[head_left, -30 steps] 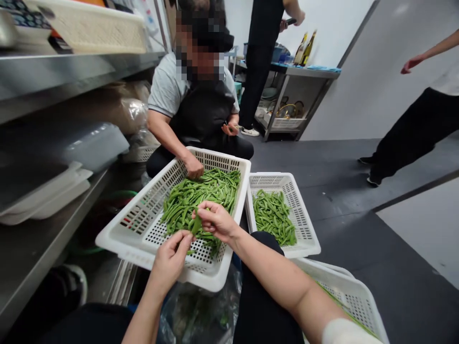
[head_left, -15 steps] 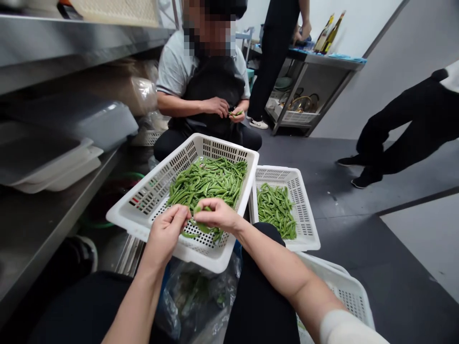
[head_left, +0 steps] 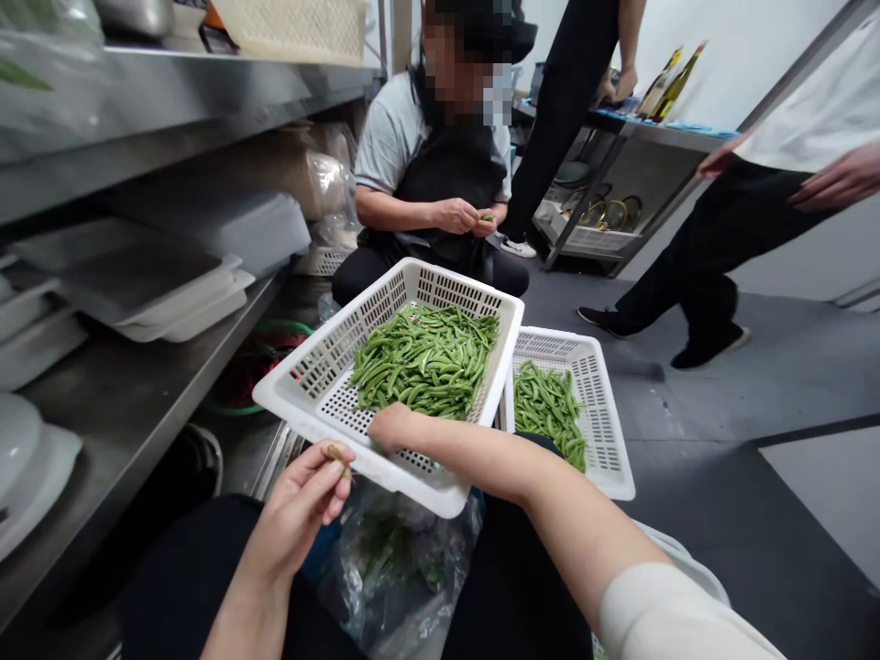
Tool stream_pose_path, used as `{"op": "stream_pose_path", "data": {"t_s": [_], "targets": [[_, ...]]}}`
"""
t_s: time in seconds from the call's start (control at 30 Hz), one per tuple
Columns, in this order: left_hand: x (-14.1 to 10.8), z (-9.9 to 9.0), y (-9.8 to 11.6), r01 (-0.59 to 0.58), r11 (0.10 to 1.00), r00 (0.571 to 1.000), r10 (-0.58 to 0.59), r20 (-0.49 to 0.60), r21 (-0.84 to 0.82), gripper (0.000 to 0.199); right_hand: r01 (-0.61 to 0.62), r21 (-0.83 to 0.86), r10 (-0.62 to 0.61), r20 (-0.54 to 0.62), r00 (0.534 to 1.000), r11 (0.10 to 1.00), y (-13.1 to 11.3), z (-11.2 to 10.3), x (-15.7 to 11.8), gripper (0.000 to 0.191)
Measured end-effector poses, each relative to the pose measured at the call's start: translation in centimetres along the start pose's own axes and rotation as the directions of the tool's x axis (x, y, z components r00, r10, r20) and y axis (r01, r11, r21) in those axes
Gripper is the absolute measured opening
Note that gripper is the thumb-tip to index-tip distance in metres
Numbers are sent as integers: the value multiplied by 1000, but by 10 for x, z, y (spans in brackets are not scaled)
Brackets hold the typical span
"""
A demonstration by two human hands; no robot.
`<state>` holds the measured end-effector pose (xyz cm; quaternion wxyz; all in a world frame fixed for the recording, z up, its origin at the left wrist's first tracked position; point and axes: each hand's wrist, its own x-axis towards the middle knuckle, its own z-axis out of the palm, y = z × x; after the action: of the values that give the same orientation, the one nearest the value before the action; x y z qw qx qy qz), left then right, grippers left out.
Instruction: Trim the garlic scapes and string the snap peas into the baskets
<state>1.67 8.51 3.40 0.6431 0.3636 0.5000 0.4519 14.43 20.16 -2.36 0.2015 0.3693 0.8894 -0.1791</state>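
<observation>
My left hand [head_left: 306,500] is in front of the near left edge of the white basket [head_left: 302,414], palm partly turned up. Between its thumb and forefinger is a small yellow-green piece of pea pod [head_left: 336,456]. My right hand [head_left: 393,427] reaches down inside the basket's near end, knuckles up; its fingers are hidden, so what they touch does not show. Just beyond it lies a heap of green pea pods [head_left: 430,357]. Below the basket, between my knees, hangs a clear plastic bag [head_left: 405,587] with green scraps inside.
A second white basket [head_left: 609,431] with pea pods stands at the right. Across from me a seated person [head_left: 446,174] handles a pod. Another person [head_left: 715,211] is on the floor at right. A steel shelf [head_left: 199,376] with white lidded containers [head_left: 185,302] runs along the left.
My hands have moved apart: the left went down and toward me with the pod piece, the right into the basket. The view shifted left, and the person at right came further into view.
</observation>
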Motion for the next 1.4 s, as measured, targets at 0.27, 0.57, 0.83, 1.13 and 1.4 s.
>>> {"op": "stream_pose_path", "data": {"t_s": [0.27, 0.57, 0.83, 1.13, 1.4], "targets": [[5, -1, 1, 56, 992, 995, -45, -91, 115, 26, 5, 100, -11, 60, 998, 995, 16, 2, -2, 17], [15, 9, 4, -42, 906, 992, 87, -87, 421, 39, 216, 947, -319, -133, 938, 238, 40, -23, -80, 27], [15, 22, 10, -84, 867, 996, 64, 59, 492, 36, 208, 976, -390, -219, 894, -70, 35, -15, -103, 39], [16, 25, 10, -92, 834, 995, 101, 13, 544, 32, 427, 835, -183, -386, 904, 347, 38, -17, -109, 31], [20, 41, 6, 33, 978, 995, -13, -98, 206, 32, 566, 801, 48, -584, 810, 197, 22, -18, -105, 24]]}}
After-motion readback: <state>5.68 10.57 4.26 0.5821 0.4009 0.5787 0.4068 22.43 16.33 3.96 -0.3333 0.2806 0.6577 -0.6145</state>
